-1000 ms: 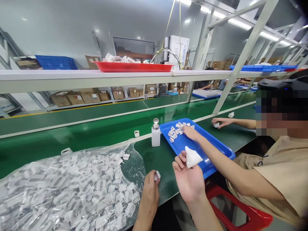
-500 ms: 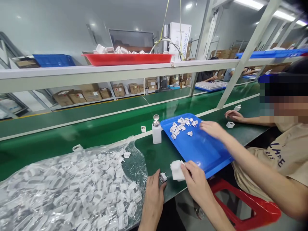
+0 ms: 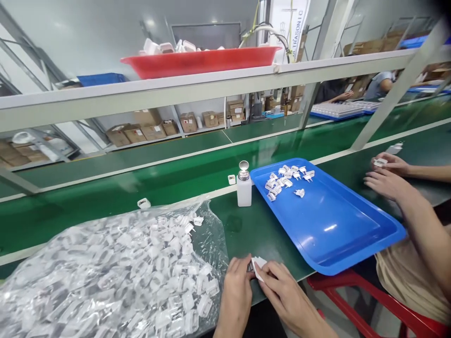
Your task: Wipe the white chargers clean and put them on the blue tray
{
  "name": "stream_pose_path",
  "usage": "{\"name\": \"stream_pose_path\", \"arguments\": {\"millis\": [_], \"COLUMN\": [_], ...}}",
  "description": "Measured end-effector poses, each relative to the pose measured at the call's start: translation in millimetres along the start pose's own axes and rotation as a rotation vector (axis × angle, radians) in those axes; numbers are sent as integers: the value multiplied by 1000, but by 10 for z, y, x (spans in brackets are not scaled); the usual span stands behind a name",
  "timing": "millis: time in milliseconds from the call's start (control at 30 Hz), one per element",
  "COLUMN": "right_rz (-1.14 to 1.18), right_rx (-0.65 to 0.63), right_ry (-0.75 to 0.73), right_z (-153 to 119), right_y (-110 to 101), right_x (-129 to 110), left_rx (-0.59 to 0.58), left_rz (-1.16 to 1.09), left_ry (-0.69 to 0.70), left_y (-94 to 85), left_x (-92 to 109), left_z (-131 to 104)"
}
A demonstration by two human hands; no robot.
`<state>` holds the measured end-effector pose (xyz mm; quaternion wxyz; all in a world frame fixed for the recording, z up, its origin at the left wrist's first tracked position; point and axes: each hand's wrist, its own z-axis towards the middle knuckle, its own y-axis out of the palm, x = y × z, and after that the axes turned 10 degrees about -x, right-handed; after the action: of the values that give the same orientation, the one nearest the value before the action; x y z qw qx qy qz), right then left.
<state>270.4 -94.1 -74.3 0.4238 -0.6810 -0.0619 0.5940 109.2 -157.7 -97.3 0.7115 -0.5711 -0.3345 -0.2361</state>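
My left hand (image 3: 237, 286) is closed on a small plug adapter (image 3: 250, 266) near the table's front edge. Pressed against the adapter is a folded white cloth (image 3: 259, 268), pinched in my right hand (image 3: 283, 288). To the left, a clear plastic bag (image 3: 217, 230) lies spread with a big heap of white plug housings (image 3: 141, 272) on it. A white pump bottle (image 3: 244, 191) with its lid up stands beyond my hands. Right of it, a blue tray (image 3: 338, 220) holds several white plug pieces (image 3: 287, 176) at its far left corner.
A co-worker's hands (image 3: 387, 180) hold a white part at the right. Loose housings (image 3: 231, 179) lie on the green belt (image 3: 186, 180). A red tray (image 3: 204, 62) sits on the shelf above. A red stool (image 3: 355, 281) stands below the blue tray.
My right hand has brought the cloth left onto the adapter in my left hand. The co-worker's hand has left the blue tray and met the other hand at a white part. The view has shifted.
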Motion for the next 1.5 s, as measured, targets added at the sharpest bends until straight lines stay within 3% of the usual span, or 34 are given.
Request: {"name": "stream_pose_path", "arguments": {"millis": [133, 433, 733, 833, 1033, 1233, 1367, 1500], "right_rz": [-41, -30, 12, 102, 371, 662, 990, 1061], "right_rx": [-34, 23, 30, 139, 538, 631, 703, 655], "right_ry": [-5, 0, -34, 17, 257, 155, 33, 42], "right_z": [54, 209, -159, -283, -365, -276, -303, -431], "right_y": [-55, -32, 91, 96, 44, 8, 286, 646], "right_x": [14, 24, -60, -69, -112, -699, -1009, -1048], "left_rx": [-12, -32, 27, 38, 50, 10, 125, 306], "left_rz": [3, 10, -69, -139, -431, -882, -1259, -1355], "left_ry": [15, 19, 14, 7, 2, 153, 212, 209], "left_y": [-6, -32, -25, -79, -315, -555, -507, -405], "left_x": [33, 94, 83, 160, 440, 727, 796, 797], "left_z": [-10, -1, -53, -78, -188, -468, -802, -1138]}}
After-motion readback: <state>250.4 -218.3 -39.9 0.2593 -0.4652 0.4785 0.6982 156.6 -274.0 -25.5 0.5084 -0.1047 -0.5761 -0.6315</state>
